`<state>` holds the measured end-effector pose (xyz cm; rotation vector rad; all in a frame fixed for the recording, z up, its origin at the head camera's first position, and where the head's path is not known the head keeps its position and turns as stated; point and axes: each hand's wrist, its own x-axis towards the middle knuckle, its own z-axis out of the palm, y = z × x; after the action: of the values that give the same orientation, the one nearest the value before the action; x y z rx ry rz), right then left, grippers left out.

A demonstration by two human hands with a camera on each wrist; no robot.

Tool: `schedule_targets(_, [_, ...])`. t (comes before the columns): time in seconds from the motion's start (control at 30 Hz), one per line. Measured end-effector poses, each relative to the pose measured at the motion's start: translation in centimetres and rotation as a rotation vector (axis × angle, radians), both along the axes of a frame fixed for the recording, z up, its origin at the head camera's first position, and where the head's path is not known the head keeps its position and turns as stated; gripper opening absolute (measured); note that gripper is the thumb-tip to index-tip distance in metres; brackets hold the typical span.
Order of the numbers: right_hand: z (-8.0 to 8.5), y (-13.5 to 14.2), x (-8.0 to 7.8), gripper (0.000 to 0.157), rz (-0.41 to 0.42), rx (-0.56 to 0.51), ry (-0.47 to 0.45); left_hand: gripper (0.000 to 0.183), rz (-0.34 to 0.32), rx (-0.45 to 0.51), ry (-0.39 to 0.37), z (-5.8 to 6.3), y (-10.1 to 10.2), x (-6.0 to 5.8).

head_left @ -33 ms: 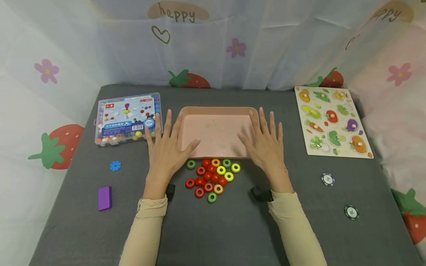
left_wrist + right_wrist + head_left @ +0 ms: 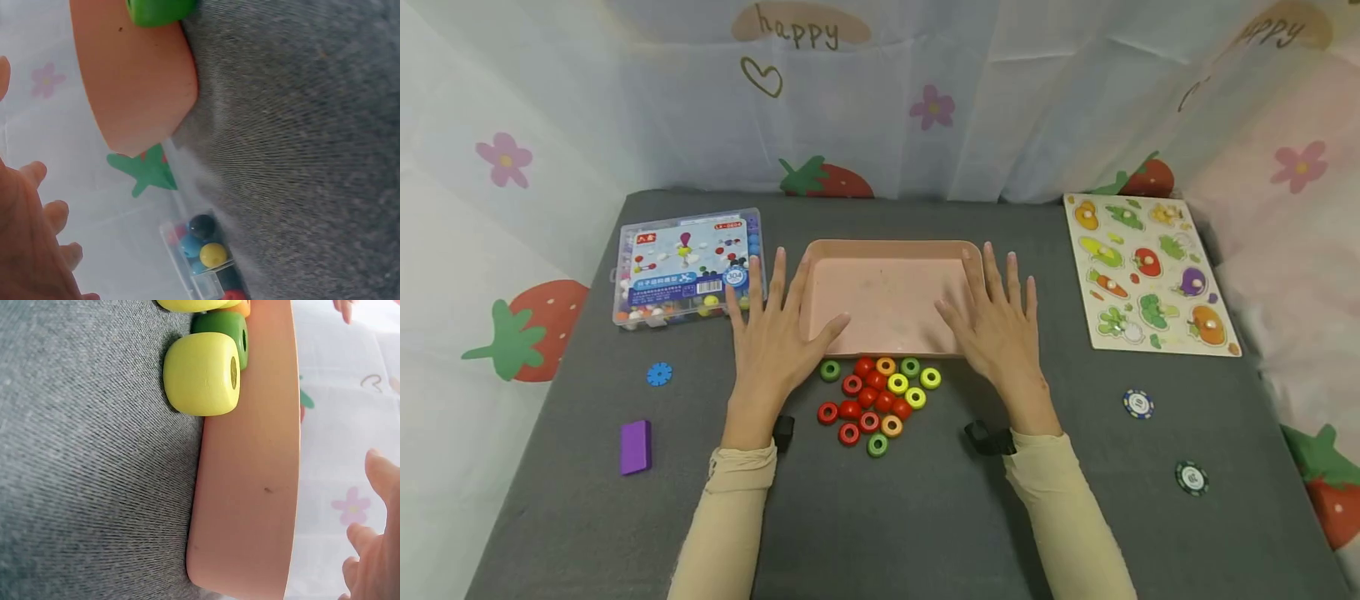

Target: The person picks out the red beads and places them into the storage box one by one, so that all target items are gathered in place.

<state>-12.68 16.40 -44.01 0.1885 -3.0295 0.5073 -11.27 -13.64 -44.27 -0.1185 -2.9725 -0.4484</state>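
In the head view my left hand (image 2: 767, 350) is spread palm down, over the left edge of a shallow pink tray (image 2: 891, 300). My right hand (image 2: 1002, 346) mirrors it over the tray's right edge, fingers straight and pointing away. Neither hand holds anything. Between my wrists, against the tray's near side, lies a cluster of red, orange, yellow and green beads (image 2: 868, 398), several with their holes facing up. The right wrist view shows a yellow bead (image 2: 201, 375) beside the tray wall (image 2: 247, 487); in the left wrist view my fingers (image 2: 56, 215) hover above the table.
Left of the tray sits a clear plastic box of coloured balls (image 2: 688, 267), partly behind my left fingers. Nearer are a blue disc (image 2: 659, 374) and a purple block (image 2: 636, 447). A vegetable puzzle board (image 2: 1152, 275) and two poker chips, one blue-edged (image 2: 1138, 404), one dark (image 2: 1192, 478), lie right.
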Motion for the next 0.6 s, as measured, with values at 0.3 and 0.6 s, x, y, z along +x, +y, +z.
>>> schedule_targets(0.3, [-0.22,0.25,0.28,0.083,-0.004,-0.004,-0.013,0.093,0.003,0.003,-0.023,-0.41,-0.01,0.23])
schedule_targets(0.6, [0.15,0.28,0.56,0.083,-0.003,-0.017,-0.015,0.094,0.004,0.006,-0.021,-0.42,0.06,0.06])
